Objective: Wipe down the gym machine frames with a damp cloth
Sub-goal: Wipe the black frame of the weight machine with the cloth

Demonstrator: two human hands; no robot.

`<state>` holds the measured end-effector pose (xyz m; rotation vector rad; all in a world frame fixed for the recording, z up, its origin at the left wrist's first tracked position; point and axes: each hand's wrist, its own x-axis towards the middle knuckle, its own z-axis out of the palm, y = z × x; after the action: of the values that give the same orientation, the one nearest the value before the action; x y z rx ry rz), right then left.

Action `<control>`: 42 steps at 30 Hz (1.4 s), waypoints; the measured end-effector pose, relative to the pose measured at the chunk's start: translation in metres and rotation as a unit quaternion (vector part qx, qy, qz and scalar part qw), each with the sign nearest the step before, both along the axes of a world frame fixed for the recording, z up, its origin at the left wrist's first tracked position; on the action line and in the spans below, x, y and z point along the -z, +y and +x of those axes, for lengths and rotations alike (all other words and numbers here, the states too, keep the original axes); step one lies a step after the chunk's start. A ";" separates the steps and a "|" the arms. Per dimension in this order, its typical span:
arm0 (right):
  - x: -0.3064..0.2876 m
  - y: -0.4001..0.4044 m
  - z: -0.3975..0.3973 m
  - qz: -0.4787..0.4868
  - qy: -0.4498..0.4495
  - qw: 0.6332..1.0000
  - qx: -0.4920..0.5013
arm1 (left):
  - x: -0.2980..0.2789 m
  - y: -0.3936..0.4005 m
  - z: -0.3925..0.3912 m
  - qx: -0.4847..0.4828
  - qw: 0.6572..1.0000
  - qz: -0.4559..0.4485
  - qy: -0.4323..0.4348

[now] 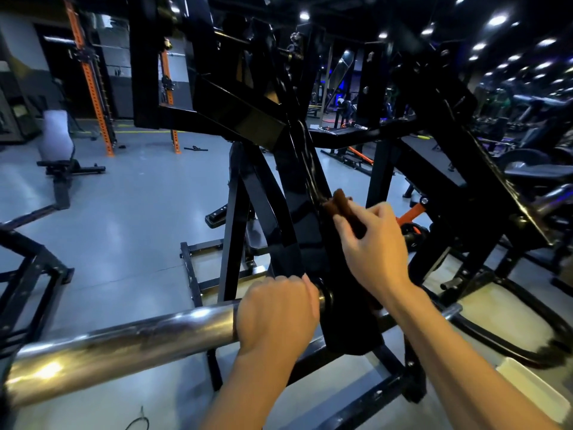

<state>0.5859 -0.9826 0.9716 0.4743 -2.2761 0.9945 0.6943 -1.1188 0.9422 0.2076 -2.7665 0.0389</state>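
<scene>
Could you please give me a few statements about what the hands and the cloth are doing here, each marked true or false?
1. The right hand holds a brown cloth against the black frame bar. True.
2. The left hand hangs free at the person's side. False: it grips the chrome bar.
3. The cloth is white. False: it is brown.
4. Orange uprights stand in the background on the left. True.

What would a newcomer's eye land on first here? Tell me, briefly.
First the two bare hands at centre: the left hand grips the chrome bar running in from lower left, while the right hand holds a brown cloth against the black machine frame. Orange uprights stand out far left.
</scene>
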 end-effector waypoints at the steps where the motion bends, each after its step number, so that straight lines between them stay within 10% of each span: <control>1: -0.008 -0.005 -0.010 -0.013 -0.012 1.000 0.013 | -0.001 0.000 0.001 0.005 1.000 0.010 0.003; 42: 0.006 -0.021 0.005 0.050 0.069 0.996 -0.006 | 0.009 0.002 -0.004 0.013 0.998 -0.017 0.055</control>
<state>0.5910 -1.0037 0.9654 0.5817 -2.2079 0.8299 0.6908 -1.1163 0.9332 0.1597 -2.6566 0.0665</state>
